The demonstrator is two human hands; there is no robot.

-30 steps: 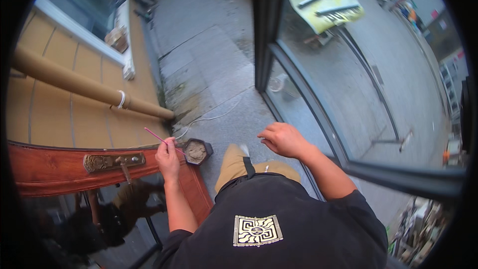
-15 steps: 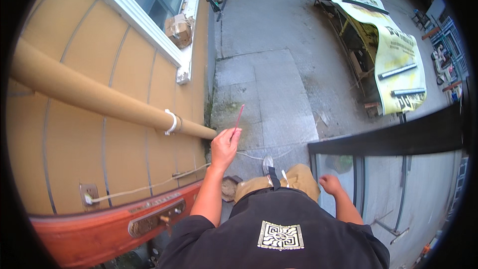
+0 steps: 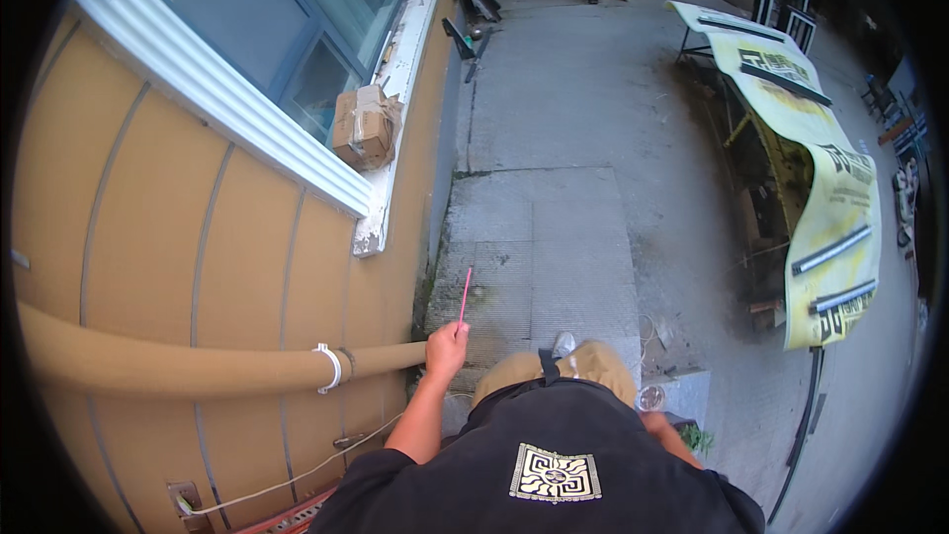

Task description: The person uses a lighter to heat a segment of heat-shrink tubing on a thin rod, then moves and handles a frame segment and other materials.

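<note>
Near tan pipe point(image 3: 227, 366) | left hand point(image 3: 446, 348) grips pink stick point(image 3: 465, 295) | right hand point(image 3: 656, 422) — can't tell | lettered yellow sheet point(image 3: 822, 125)

Left hand point(image 3: 447, 351): it holds a thin pink stick point(image 3: 466, 292), which points ahead, away from the fingers
Right hand point(image 3: 654, 422): it is low beside the tan trousers point(image 3: 601, 368), its fingers are difficult to see
Green plant point(image 3: 697, 438): just to the right of the right hand
Brown pipe point(image 3: 237, 367): comes from the left, its end is at the left hand
Cardboard box point(image 3: 363, 129): ahead and left of the left hand, on the sill point(image 3: 372, 233)
</note>
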